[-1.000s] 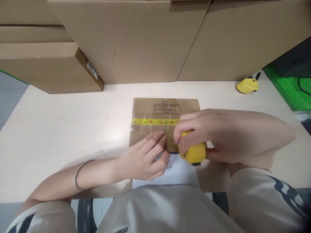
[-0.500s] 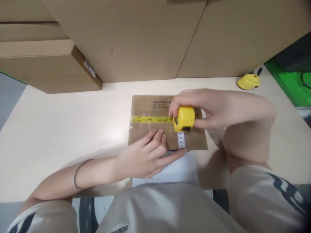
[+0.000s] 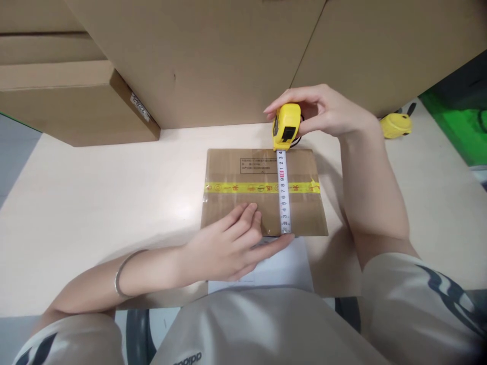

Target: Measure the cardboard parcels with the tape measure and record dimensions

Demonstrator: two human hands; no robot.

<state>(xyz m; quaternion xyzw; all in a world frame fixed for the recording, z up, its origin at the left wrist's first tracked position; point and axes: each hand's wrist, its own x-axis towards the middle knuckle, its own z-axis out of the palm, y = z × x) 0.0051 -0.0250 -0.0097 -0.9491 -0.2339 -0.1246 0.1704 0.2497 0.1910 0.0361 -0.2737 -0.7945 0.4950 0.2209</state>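
A small brown cardboard box (image 3: 228, 213) lies flat on the table, with yellow printed tape across its top. My right hand (image 3: 323, 109) is closed around a yellow tape measure (image 3: 286, 124), just past the far edge of the box. Its white blade (image 3: 283, 195) is drawn out across the box top. My left hand (image 3: 234, 241) rests over the near edge, several fingers bent on the cardboard. One stretched finger reaches the blade's end at the near edge; how firmly it presses cannot be told.
Another yellow tape measure (image 3: 396, 125) sits at the back right. Large cardboard boxes (image 3: 213, 66) wall off the back, and a further carton (image 3: 76, 111) stands at the left. White paper (image 3: 285, 266) lies by the near edge of the small box, partly under my left hand.
My right hand has moved away from me with the tape measure, from above the box to beyond its far edge. More of the blade is out. My left hand has stayed put.
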